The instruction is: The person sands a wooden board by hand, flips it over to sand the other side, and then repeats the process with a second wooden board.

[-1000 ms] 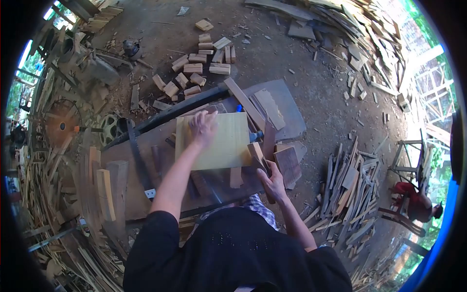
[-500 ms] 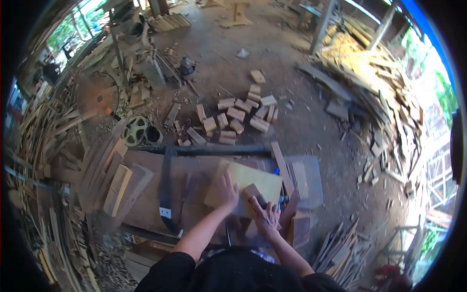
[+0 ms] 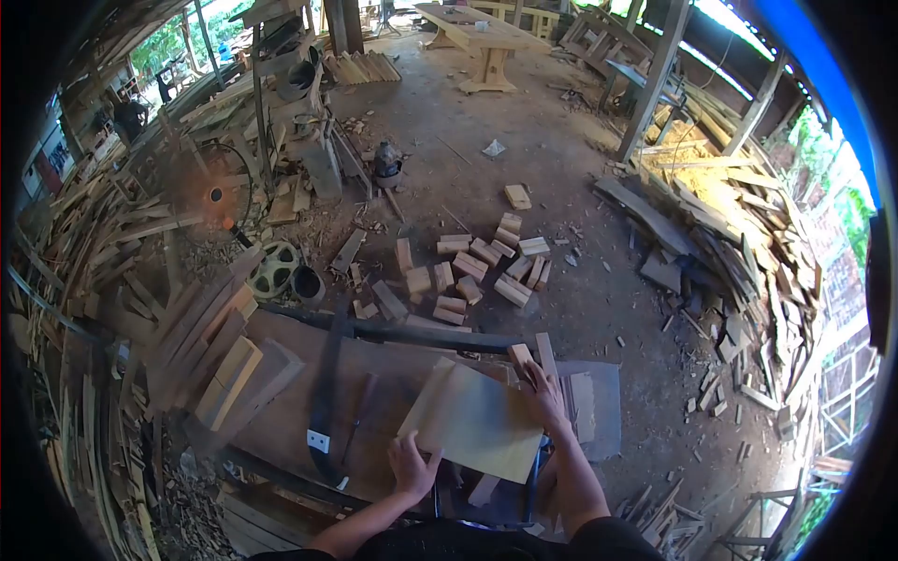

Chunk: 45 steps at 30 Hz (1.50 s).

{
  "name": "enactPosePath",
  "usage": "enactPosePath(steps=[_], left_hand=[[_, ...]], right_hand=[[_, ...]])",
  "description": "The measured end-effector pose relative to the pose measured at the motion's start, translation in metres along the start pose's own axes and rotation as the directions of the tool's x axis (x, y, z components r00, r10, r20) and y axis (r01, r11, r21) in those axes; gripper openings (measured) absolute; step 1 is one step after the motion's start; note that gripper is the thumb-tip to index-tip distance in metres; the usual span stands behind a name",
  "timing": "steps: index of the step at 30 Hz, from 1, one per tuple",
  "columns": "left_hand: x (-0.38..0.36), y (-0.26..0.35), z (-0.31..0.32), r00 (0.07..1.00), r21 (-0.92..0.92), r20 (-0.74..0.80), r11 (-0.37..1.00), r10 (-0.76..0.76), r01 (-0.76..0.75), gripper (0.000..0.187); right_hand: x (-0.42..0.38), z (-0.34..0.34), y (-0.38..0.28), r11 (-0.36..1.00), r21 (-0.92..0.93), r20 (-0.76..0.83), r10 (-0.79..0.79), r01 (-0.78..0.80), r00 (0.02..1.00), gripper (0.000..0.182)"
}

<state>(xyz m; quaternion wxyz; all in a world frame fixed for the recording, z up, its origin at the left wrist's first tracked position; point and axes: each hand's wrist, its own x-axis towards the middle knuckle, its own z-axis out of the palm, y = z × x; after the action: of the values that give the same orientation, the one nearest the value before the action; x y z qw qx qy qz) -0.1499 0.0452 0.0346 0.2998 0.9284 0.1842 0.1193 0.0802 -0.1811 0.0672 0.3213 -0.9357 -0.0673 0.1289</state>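
A pale, flat wooden board [image 3: 472, 411] lies slanted over the right part of the workbench. My left hand [image 3: 413, 469] is at its lower left corner, thumb and fingers closed about the edge. Beyond the board's right edge, my right hand [image 3: 543, 397] has its fingers round a small wooden block [image 3: 520, 354], whose far end sticks out past the fingertips. The palm side of that hand is hidden.
The brown workbench [image 3: 281, 374] carries a dark metal bar [image 3: 327, 411], a thin rod-like tool [image 3: 359, 421] and stacked planks [image 3: 229, 379] at left. Wooden blocks [image 3: 470, 265] lie scattered on the ground ahead. Scrap wood heaps [image 3: 739, 234] stand at right; a fan [image 3: 216, 194] at left.
My right hand has moved from the board's face, up and right past its edge, with the block. My left hand has slid from the board's top down to its lower left corner. The view has tilted up.
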Motion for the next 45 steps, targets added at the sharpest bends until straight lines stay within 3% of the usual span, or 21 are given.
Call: enactPosePath(steps=[1,2,4,5,7,8,10,12,14,15,17,21,25,27,31,32,33,37,39,42,45], left_hand=[[-0.007,-0.006,0.004,0.996,-0.199,0.040,0.976,-0.078,0.084,0.070],[-0.007,-0.002,0.003,0.996,-0.205,0.040,0.976,-0.073,0.080,0.070],[-0.005,0.007,0.002,0.916,-0.478,0.285,0.787,-0.282,0.391,0.069],[0.001,0.008,0.004,0.919,-0.482,0.284,0.788,-0.274,0.384,0.069],[0.015,0.007,0.013,0.964,-0.194,0.231,0.964,-0.134,0.180,0.068],[0.022,0.006,0.016,0.964,-0.197,0.234,0.965,-0.127,0.175,0.068],[0.035,0.008,0.021,0.989,-0.168,0.068,0.975,-0.134,0.144,0.069],[0.050,0.006,0.026,0.987,-0.117,0.062,0.981,-0.149,0.156,0.068],[0.066,-0.009,0.047,0.996,-0.084,-0.092,0.996,0.010,-0.018,0.068],[0.073,-0.004,0.044,0.998,-0.062,-0.038,0.997,-0.049,0.047,0.071],[0.077,-0.004,0.048,0.996,-0.006,-0.093,1.000,-0.012,0.011,0.076],[0.063,-0.004,0.056,0.991,-0.028,-0.132,0.999,-0.019,0.015,0.076],[0.061,0.008,0.054,0.995,-0.016,-0.103,1.000,0.013,-0.015,0.078],[0.065,0.027,0.046,0.985,-0.019,0.044,0.985,-0.169,0.170,0.079],[0.065,0.036,0.051,0.983,0.016,0.113,0.990,-0.144,0.143,0.083],[0.062,0.041,0.052,0.985,0.133,0.142,0.988,-0.099,0.080,0.083],[0.060,0.044,0.053,0.983,0.245,0.175,0.969,-0.058,0.014,0.084],[0.064,0.028,0.074,0.989,0.208,0.125,0.972,0.083,-0.108,0.082],[0.083,0.017,0.080,0.959,0.205,0.106,0.938,0.263,-0.280,0.073],[0.101,0.028,0.070,0.957,0.244,0.206,0.937,0.203,-0.251,0.067],[0.108,0.040,0.062,0.952,0.324,0.270,0.916,0.147,-0.234,0.066]], right_hand=[[-0.010,-0.004,-0.006,1.000,0.004,-0.022,0.007,-0.007,1.000,0.055],[-0.017,-0.005,-0.009,1.000,0.010,-0.045,0.015,-0.015,0.999,0.055],[-0.027,-0.003,-0.009,0.999,-0.010,-0.058,0.035,-0.036,0.998,0.056],[-0.031,-0.001,-0.009,0.998,-0.024,-0.064,0.052,-0.054,0.997,0.056],[-0.046,0.006,-0.008,0.996,-0.030,-0.111,0.079,-0.083,0.991,0.057],[-0.055,0.011,-0.006,0.993,-0.034,-0.151,0.110,-0.116,0.982,0.057],[-0.075,0.019,-0.001,0.985,0.006,-0.202,0.173,-0.175,0.964,0.058],[-0.092,0.028,0.000,0.981,0.021,-0.223,0.191,-0.192,0.956,0.059],[-0.114,0.041,0.003,0.992,0.027,-0.292,0.126,-0.123,0.948,0.059],[-0.128,0.032,-0.022,0.977,0.104,-0.220,0.206,-0.187,0.953,0.057],[-0.141,0.051,-0.017,0.990,0.134,-0.278,0.073,-0.037,0.958,0.057],[-0.153,0.049,-0.034,0.986,0.082,-0.144,0.155,-0.144,0.977,0.060],[-0.165,0.053,-0.034,0.978,0.172,-0.207,0.151,-0.116,0.967,0.059],[-0.175,0.058,-0.033,0.980,0.168,-0.213,0.138,-0.103,0.967,0.059],[-0.183,0.070,-0.030,0.985,0.152,-0.300,0.124,-0.081,0.946,0.061],[-0.185,0.071,-0.028,0.985,0.149,-0.300,0.126,-0.084,0.946,0.061],[-0.186,0.068,-0.032,0.989,0.099,-0.306,0.136,-0.110,0.942,0.061],[-0.205,0.064,-0.039,0.994,-0.053,-0.302,0.072,-0.093,0.951,0.061],[-0.221,0.065,-0.045,0.993,-0.052,-0.283,0.089,-0.108,0.955,0.060],[-0.234,0.068,-0.054,0.946,-0.289,-0.182,0.100,-0.150,0.978,0.058],[-0.194,0.078,-0.045,0.906,-0.398,-0.216,0.059,-0.143,0.975,0.057]])
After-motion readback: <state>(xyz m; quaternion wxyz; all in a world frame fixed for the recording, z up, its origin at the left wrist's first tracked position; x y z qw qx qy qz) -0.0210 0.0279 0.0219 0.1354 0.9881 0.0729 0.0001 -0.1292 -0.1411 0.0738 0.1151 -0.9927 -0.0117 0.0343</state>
